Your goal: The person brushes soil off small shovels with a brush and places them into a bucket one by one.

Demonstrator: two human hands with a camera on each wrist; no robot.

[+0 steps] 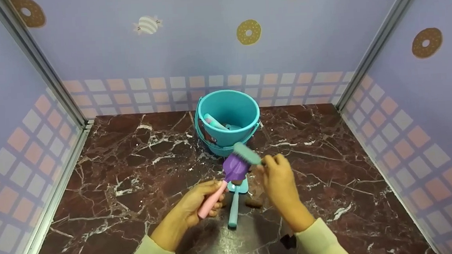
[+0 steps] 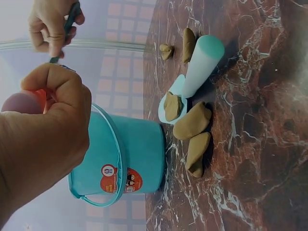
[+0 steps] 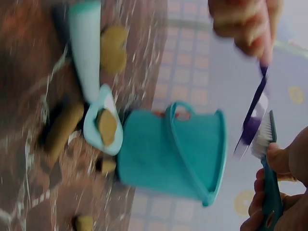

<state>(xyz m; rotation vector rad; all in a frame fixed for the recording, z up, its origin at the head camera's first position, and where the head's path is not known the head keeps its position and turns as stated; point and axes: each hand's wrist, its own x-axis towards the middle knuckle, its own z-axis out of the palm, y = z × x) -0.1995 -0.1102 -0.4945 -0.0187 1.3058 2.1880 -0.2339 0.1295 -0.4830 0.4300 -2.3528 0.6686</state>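
My left hand (image 1: 195, 203) grips the pink handle of a toy shovel with a purple blade (image 1: 234, 167), raised in front of the bucket. In my right hand (image 1: 281, 182) is a teal brush (image 1: 246, 153), its white bristles (image 3: 262, 137) up at the purple blade. Below them a second toy shovel (image 1: 233, 213), pale blue, lies on the tabletop with a brown lump (image 2: 172, 106) on its blade. Behind stands a teal bucket (image 2: 149, 149) with its handle hanging down; other toy tools (image 1: 214, 121) lie inside it, partly hidden by the rim.
Several brown clay-like lumps (image 2: 193, 121) lie around the pale blue shovel on the dark red marbled tabletop (image 1: 143, 187). Purple patterned walls (image 1: 197, 46) enclose the back and both sides. A small dark piece (image 1: 288, 241) lies near my right sleeve.
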